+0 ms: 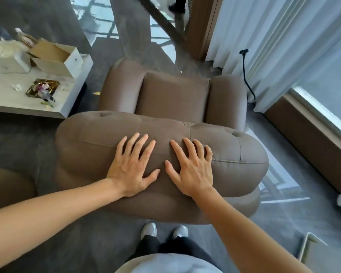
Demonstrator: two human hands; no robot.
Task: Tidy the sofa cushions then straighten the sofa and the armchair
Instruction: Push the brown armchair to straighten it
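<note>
Left hand: the left hand (133, 166) lies flat, palm down, fingers spread wide, pressed on top of the armchair's padded backrest; it grips nothing.
Right hand: the right hand (192, 167) lies just beside it, also flat and splayed on the same backrest, thumb tips near each other but apart; it holds nothing.
Armchair: the armchair (173, 107) stands directly in front of the person, seen from behind and above, its seat facing away.
Backrest: a fat, rounded roll with stitched seams and button tufts, in smooth taupe-brown upholstery; a second roll bulges below it.
Seat and arms: a flat rectangular seat cushion (172, 94) sits beyond the backrest, between two plump rounded arms.
Feet: two pale shoes (149, 229) stand on the floor just behind the armchair, under dark trousers.
Floor: the floor (87, 229) around the armchair is grey and glossy, showing reflections.
Low table: a white low table (75, 89) stands left of the armchair, near it but apart, carrying an open cardboard box (55, 56) and a small gold-edged tray (42, 89) of flowers.
Curtain: pale pleated curtains (274, 42) hang right of the armchair, beyond it.
Cable: a black cable (244, 71) runs down beside the armchair's far right arm.
Window ledge: a brown-edged sill (307, 127) runs diagonally to the right.
</note>
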